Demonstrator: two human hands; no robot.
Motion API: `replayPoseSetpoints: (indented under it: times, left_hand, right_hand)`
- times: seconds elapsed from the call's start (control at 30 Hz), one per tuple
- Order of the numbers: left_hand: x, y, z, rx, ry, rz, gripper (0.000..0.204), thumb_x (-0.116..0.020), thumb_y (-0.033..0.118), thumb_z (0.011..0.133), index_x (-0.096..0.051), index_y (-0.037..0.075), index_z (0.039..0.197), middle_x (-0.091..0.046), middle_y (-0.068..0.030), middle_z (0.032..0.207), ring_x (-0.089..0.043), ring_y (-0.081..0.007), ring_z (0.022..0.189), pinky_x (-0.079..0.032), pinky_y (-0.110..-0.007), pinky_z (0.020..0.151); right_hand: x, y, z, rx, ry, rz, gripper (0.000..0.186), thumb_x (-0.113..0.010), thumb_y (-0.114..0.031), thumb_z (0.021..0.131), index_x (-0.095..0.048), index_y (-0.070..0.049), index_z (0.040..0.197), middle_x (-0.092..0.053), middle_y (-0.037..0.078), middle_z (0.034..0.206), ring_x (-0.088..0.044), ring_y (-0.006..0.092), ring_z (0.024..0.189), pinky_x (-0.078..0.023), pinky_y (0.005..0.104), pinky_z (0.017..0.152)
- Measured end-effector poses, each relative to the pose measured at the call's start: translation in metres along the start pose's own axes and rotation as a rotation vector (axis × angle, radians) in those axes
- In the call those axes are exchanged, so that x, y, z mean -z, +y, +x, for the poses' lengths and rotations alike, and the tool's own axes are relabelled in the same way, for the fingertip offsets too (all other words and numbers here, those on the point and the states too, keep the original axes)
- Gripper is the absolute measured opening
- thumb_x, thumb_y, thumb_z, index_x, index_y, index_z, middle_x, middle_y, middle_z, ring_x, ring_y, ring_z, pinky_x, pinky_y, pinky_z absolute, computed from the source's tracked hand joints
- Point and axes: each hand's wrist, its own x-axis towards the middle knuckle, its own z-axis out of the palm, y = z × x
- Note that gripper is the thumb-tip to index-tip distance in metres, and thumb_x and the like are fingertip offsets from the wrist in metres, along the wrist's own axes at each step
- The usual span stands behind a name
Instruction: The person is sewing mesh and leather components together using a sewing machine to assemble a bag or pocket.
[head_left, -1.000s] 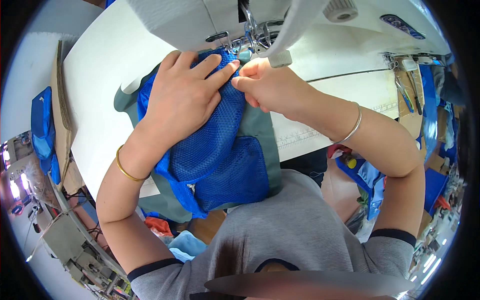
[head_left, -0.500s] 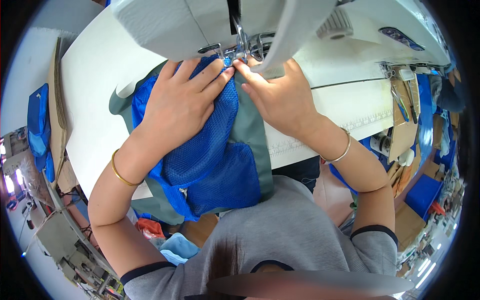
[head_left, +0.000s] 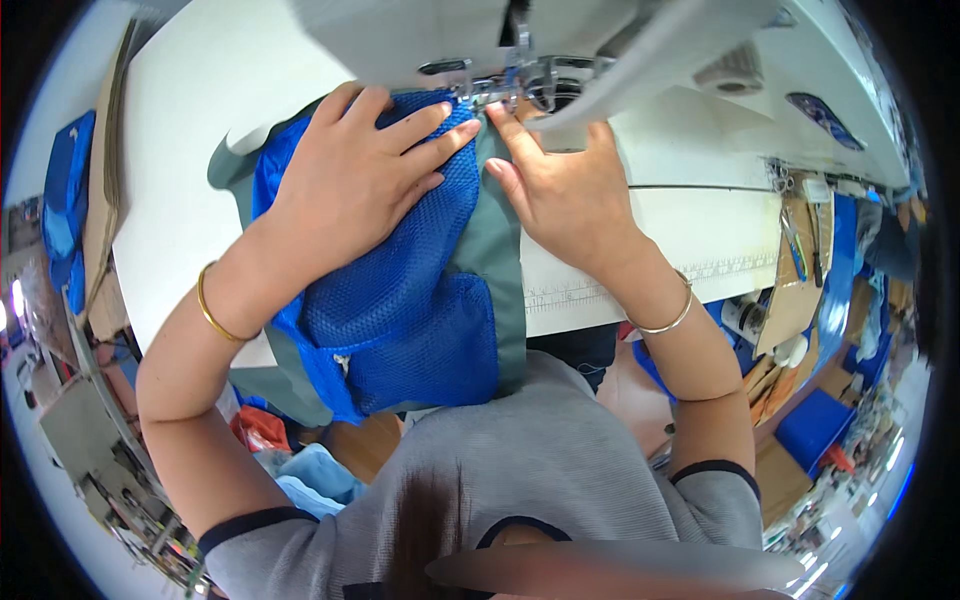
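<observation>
My left hand (head_left: 350, 185) lies flat with spread fingers on blue mesh fabric (head_left: 390, 270), left of the sewing machine's metal presser foot (head_left: 488, 90). Under the mesh is a grey-green fabric piece (head_left: 497, 230), its edge showing along the right side and at the far left. My right hand (head_left: 575, 195) is open, index finger stretched to the foot and thumb at the grey-green fabric. Both layers run from the foot down over the table edge to my lap. The needle point cannot be made out.
The white machine head (head_left: 400, 40) overhangs my fingertips. A ruler scale (head_left: 640, 285) runs along the front of the white table (head_left: 190, 150). On the right, tweezers (head_left: 795, 250) lie on cardboard, and a blue bin (head_left: 815, 430) stands lower down. Blue folded fabric (head_left: 68, 210) is at far left.
The whole view has shifted, with the machine head now higher and further right. My left fingertips sit slightly farther from the presser foot; my right index finger stays beside it.
</observation>
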Motion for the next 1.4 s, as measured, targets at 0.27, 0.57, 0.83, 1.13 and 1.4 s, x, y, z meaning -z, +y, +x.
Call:
replayPoseSetpoints:
  times: [0.27,0.57,0.83,1.13,1.4]
  left_hand:
    - [-0.002,-0.003,0.0,-0.019,0.023,0.054,0.044,-0.074,0.031,0.091,-0.069,0.027,0.134,-0.067,0.0031,0.131,-0.059,-0.025,0.11,-0.046,-0.041,0.105]
    - [0.002,0.002,0.0,-0.032,-0.003,0.015,0.048,-0.074,0.026,0.09,-0.067,0.018,0.137,-0.065,-0.0013,0.133,-0.058,-0.028,0.114,-0.046,-0.043,0.107]
    - [0.006,0.008,0.004,-0.051,-0.032,0.113,0.048,-0.07,0.025,0.093,-0.065,0.016,0.14,-0.066,-0.002,0.132,-0.059,-0.0271,0.119,-0.044,-0.045,0.111]
    - [0.005,0.005,0.0,0.02,-0.033,0.119,0.05,-0.073,0.027,0.091,-0.065,0.021,0.14,-0.067,0.0018,0.134,-0.06,-0.0256,0.114,-0.044,-0.045,0.112]
    - [0.002,0.004,0.0,-0.011,0.01,0.066,0.049,-0.072,0.03,0.091,-0.068,0.024,0.139,-0.067,0.0068,0.13,-0.059,-0.0208,0.115,-0.044,-0.039,0.109]
  right_hand:
    - [-0.001,0.001,0.0,-0.03,0.021,0.04,0.036,-0.065,-0.035,0.099,-0.075,-0.01,0.124,-0.07,0.017,0.12,-0.051,0.0402,0.137,-0.032,0.0566,0.119]
    - [0.012,-0.014,-0.013,0.216,0.142,0.081,0.037,-0.077,-0.025,0.081,-0.073,0.002,0.106,-0.068,0.011,0.117,-0.06,0.0316,0.119,-0.048,0.0461,0.105]
    - [0.019,-0.021,-0.023,0.236,0.026,0.016,0.051,-0.078,-0.031,0.086,-0.071,0.005,0.121,-0.068,0.014,0.133,-0.06,0.0278,0.129,-0.043,0.0458,0.116]
    - [0.017,-0.025,-0.016,0.271,0.016,0.013,0.057,-0.074,-0.038,0.087,-0.071,0.009,0.118,-0.069,0.023,0.129,-0.06,0.0348,0.126,-0.041,0.0482,0.116]
    - [0.017,-0.025,-0.017,0.287,0.006,0.031,0.061,-0.075,-0.041,0.086,-0.069,0.011,0.117,-0.068,0.025,0.128,-0.06,0.0378,0.125,-0.043,0.0497,0.114]
